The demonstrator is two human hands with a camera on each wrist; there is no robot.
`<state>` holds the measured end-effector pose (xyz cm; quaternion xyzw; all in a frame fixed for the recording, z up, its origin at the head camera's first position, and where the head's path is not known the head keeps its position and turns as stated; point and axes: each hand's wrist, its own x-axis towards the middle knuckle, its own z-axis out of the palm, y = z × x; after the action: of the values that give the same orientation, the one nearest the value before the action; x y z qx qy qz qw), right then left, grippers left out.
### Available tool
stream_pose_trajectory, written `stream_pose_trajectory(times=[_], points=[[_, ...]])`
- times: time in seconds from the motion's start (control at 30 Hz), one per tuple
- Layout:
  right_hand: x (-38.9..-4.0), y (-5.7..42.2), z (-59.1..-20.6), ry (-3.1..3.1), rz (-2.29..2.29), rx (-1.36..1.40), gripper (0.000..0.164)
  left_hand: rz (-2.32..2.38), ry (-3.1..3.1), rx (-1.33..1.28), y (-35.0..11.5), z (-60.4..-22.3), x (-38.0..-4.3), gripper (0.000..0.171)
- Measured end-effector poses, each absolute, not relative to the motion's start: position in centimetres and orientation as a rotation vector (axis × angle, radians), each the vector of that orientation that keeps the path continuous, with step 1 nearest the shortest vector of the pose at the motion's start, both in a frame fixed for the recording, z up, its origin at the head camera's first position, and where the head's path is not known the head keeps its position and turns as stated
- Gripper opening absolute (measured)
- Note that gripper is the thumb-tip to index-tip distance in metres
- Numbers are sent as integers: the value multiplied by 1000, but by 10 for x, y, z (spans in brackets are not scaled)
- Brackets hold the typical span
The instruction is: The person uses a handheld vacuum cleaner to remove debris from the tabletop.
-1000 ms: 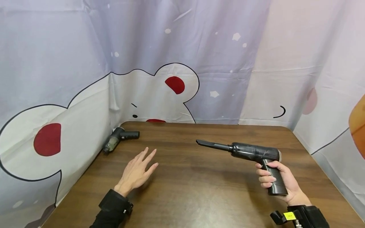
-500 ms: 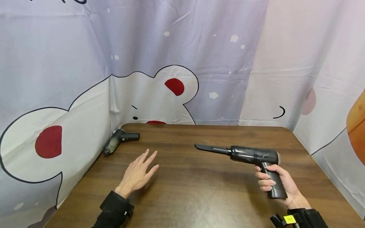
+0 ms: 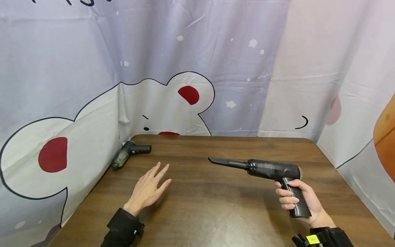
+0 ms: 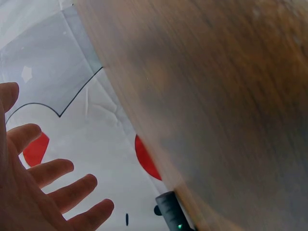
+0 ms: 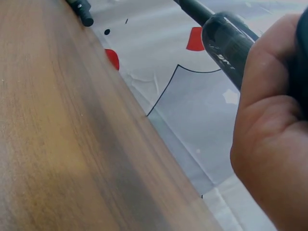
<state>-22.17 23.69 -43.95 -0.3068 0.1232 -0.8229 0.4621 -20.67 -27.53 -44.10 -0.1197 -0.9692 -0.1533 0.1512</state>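
My right hand (image 3: 308, 202) grips the ribbed handle of a black handheld vacuum cleaner (image 3: 271, 168), fingers wrapped round it. The cleaner is held above the table, its long flat crevice nozzle (image 3: 227, 162) pointing left. In the right wrist view the dark barrel (image 5: 228, 45) reaches up and left past my hand (image 5: 269, 125). My left hand (image 3: 147, 188) hovers over the table's left half, fingers spread and holding nothing. Beyond it, at the far left corner, lies a second black handheld vacuum (image 3: 126, 152) with a see-through front, its handle (image 4: 169, 209) showing in the left wrist view.
The brown wooden table (image 3: 210, 219) has rounded far corners. A printed curtain (image 3: 234, 68) with pale bear shapes hangs close along its back and both sides. The second vacuum sits right against the curtain on the left.
The right hand and its vacuum have sunk slightly, the nozzle shifting a little left. The left hand stays nearly still. The whole head view has tilted up slightly.
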Motion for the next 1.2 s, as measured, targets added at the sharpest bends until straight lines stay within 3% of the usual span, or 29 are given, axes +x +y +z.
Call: stream_pose_trajectory(times=[1.2], points=[[-215,244,-443,312,-2028,-718,38,-418,-2779,-367,-267,-439,-208,61]])
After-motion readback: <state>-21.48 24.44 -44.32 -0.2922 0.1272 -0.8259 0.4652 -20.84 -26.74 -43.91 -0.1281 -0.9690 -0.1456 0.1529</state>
